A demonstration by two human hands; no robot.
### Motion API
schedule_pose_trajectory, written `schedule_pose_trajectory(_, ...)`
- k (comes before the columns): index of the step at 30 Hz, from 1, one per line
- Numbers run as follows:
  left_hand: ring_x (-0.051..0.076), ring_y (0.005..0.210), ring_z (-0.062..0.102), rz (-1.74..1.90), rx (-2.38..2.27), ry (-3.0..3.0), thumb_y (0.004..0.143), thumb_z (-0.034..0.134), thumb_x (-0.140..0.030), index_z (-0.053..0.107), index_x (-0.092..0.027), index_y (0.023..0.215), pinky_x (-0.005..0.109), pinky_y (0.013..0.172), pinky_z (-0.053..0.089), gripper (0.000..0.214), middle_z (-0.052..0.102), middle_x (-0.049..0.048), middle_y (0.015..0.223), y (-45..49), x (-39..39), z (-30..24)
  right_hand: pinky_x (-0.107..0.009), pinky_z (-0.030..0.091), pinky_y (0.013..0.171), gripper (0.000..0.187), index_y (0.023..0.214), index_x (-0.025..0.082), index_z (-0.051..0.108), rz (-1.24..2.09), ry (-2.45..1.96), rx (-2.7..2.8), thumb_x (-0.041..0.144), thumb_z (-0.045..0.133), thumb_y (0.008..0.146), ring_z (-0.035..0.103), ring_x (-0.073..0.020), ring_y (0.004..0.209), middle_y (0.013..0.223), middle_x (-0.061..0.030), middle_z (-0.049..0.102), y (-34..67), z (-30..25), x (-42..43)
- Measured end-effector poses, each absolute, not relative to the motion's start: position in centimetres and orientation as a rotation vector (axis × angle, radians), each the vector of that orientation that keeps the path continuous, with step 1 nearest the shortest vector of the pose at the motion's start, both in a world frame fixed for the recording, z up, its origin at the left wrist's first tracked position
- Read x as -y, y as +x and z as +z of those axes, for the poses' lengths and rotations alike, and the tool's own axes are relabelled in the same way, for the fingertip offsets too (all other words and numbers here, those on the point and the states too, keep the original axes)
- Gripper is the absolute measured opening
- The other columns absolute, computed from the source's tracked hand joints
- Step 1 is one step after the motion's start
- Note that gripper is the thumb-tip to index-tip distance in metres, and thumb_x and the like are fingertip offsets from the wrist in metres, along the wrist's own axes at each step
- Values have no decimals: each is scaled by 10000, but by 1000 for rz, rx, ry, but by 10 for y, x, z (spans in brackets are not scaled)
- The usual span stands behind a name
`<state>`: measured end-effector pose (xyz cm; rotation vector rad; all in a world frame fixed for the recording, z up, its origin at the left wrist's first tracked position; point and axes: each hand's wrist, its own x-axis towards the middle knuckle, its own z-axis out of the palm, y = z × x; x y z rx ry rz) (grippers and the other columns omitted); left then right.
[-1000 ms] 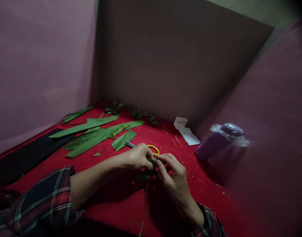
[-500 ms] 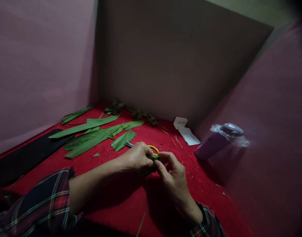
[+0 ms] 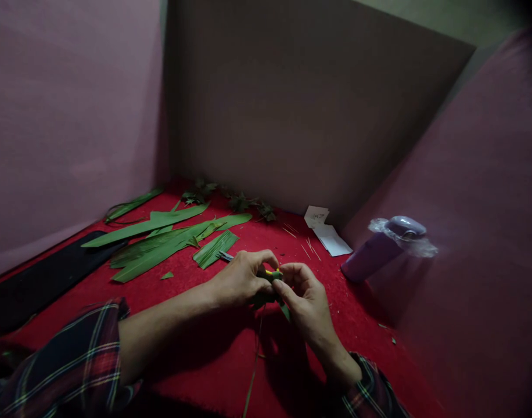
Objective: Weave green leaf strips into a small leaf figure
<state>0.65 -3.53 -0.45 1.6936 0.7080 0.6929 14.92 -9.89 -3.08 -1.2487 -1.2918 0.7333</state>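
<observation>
Between my two hands is a small folded piece of green leaf (image 3: 276, 275), mostly covered by the fingers. My left hand (image 3: 244, 280) is closed on it from the left, thumb and forefinger pinching. From the other side my right hand (image 3: 304, 292) pinches the same leaf, its fingers curled. A thin stem (image 3: 252, 380) hangs below the hands toward the front edge. Behind my left hand lie scissors (image 3: 225, 255); their blade tips and a bit of yellow handle show, the rest is hidden. A cut leaf piece (image 3: 216, 248) lies at the blade tips.
Long green leaves (image 3: 179, 244) spread to the left, beside a black flat object (image 3: 52, 278). Leafy sprigs (image 3: 240, 201) lie along the back. Thin sticks (image 3: 310, 248), white papers (image 3: 331, 239) and a purple bottle (image 3: 373, 255) with clear plastic stand right on the red cloth (image 3: 214, 371).
My left forefinger has lifted and arched, and the hand now covers most of the yellow handle. A leaf end now shows below my right fingers. The view has shifted slightly.
</observation>
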Motion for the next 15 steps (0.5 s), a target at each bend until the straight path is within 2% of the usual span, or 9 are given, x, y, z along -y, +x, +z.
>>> schedule_pose_trajectory(4,129,606,595,718,-628,1566,624,660,-198,617,-131,786,223,547,438,180,656,31,695,9,34,-8,-265,481,643,230,939,188,546,756,-1212,1267,270,649,750,578,-140,709,771,-2,592,152,-27,99)
schedule_pose_trajectory(6,135,599,600,736,-605,1482,608,678,-193,597,-127,755,236,556,447,180,651,30,676,10,32,-9,-267,477,664,210,950,185,563,735,-1244,1283,321,604,796,588,-147,742,808,-20,618,155,-23,102)
schedule_pose_trajectory(9,138,561,598,747,-591,1380,586,706,-204,560,-128,719,250,540,450,212,639,23,637,10,28,-8,-254,459,612,228,941,182,599,702,-1322,1356,375,511,857,589,-148,705,819,-33,652,161,-18,107)
schedule_pose_trajectory(15,106,533,570,764,-582,1344,552,736,-199,541,-130,682,226,525,438,245,612,-13,606,11,26,-7,-259,420,581,130,861,185,662,506,-1418,1632,282,592,810,543,-143,629,773,-29,671,166,-16,110)
